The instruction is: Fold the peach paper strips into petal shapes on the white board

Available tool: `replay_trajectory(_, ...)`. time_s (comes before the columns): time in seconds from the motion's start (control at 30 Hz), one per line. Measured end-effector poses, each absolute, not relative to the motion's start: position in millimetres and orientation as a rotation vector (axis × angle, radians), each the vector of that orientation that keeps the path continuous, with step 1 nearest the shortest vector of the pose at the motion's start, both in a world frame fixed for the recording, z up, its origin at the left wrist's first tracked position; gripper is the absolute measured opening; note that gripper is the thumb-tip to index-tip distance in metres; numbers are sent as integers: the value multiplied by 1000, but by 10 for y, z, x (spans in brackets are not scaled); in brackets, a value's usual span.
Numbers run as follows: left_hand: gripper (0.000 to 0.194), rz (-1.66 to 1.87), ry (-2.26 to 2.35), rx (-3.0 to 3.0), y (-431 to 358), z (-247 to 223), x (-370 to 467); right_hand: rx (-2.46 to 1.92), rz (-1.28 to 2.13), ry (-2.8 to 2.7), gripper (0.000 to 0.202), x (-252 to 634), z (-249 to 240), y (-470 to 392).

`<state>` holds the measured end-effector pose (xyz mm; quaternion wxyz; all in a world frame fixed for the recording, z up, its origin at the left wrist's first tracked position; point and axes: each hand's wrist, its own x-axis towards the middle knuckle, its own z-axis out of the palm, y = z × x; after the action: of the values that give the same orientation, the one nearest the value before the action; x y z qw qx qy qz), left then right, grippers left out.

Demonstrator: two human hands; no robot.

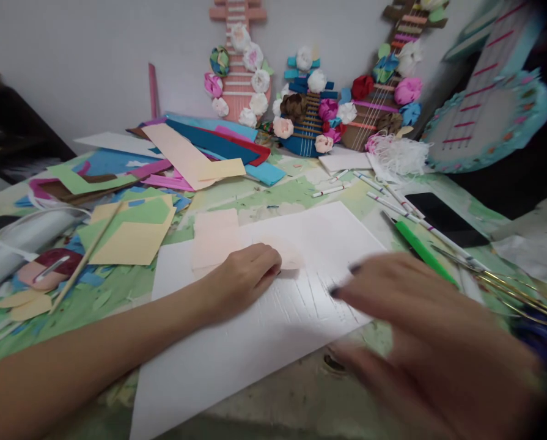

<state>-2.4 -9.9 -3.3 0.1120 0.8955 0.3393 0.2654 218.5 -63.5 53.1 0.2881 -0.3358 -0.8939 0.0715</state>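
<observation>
My left hand [248, 272] rests over a white board [200, 373], its fingers curled closed at a pale pink piece of paper [289, 253] that sticks out past the knuckles. The fingertips are mostly hidden. Left of it, a squarish pale pink paper [216, 235] lies on the board's far side. Shiny streaks or scratches run across the board's middle. My right hand [429, 324] hovers at the board's right edge, smeared by motion, thumb and fingers apart and nothing visible between them.
Coloured paper scraps [135, 226] and a wooden stick [87, 256] lie to the left. On the right are a green cutter knife [422, 250], a black phone [445, 217], gold scissors [516, 290] and several paper sticks. Flower-decorated paper instruments [307, 122] stand at the back wall.
</observation>
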Motion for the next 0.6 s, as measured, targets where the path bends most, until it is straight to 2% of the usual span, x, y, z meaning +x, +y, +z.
replay_trajectory(0.1,10,824,1024,2620,-111,-40,14,-947,-25,-2409,22,2081,410,-441)
replay_trajectory(0.23,13,823,993,2611,-122,-37,48,-1043,38,-2501,15,1995,163,-188)
replay_trajectory(0.33,8,825,953,2584,-111,-25,29,-1004,111,-2434,21,2016,85,-107)
replay_trajectory(0.5,23,828,958,2661,-25,25,-102,-1132,547,-2075,16,2174,-1,31)
replay_trajectory(0.6,12,857,965,2719,20,36,-174,-1129,838,-1840,9,2244,-79,123)
